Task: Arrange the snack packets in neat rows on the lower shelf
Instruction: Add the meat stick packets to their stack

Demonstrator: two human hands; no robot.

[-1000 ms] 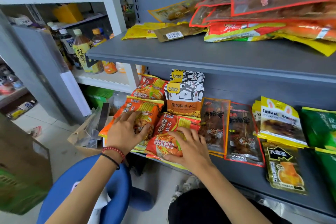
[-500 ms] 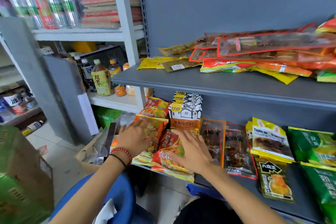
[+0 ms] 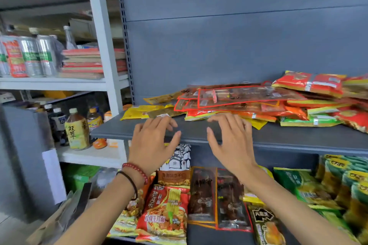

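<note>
Both my hands are raised in front of the upper grey shelf (image 3: 278, 137), fingers spread and holding nothing. My left hand (image 3: 153, 143) is just short of a yellow packet (image 3: 139, 112) and a brown packet (image 3: 165, 112) at the shelf's left end. My right hand (image 3: 231, 141) hovers before a loose pile of red and orange snack packets (image 3: 249, 99). Below, on the lower shelf (image 3: 201, 234), lie rows of packets: orange noodle packets (image 3: 165, 211), dark red-edged meat snacks (image 3: 231, 201), a seed packet (image 3: 175, 171) and green packets (image 3: 322, 185).
A white rack (image 3: 99, 81) on the left holds cans (image 3: 29, 57), stacked boxes (image 3: 83, 63) and drink bottles (image 3: 76, 129). A grey panel (image 3: 25, 155) and a cardboard box (image 3: 61, 219) stand at lower left. The grey back wall (image 3: 239, 36) rises behind the upper shelf.
Both hands have left the noodle packets on the lower shelf and risen to the front of the upper shelf. My view has tilted upward.
</note>
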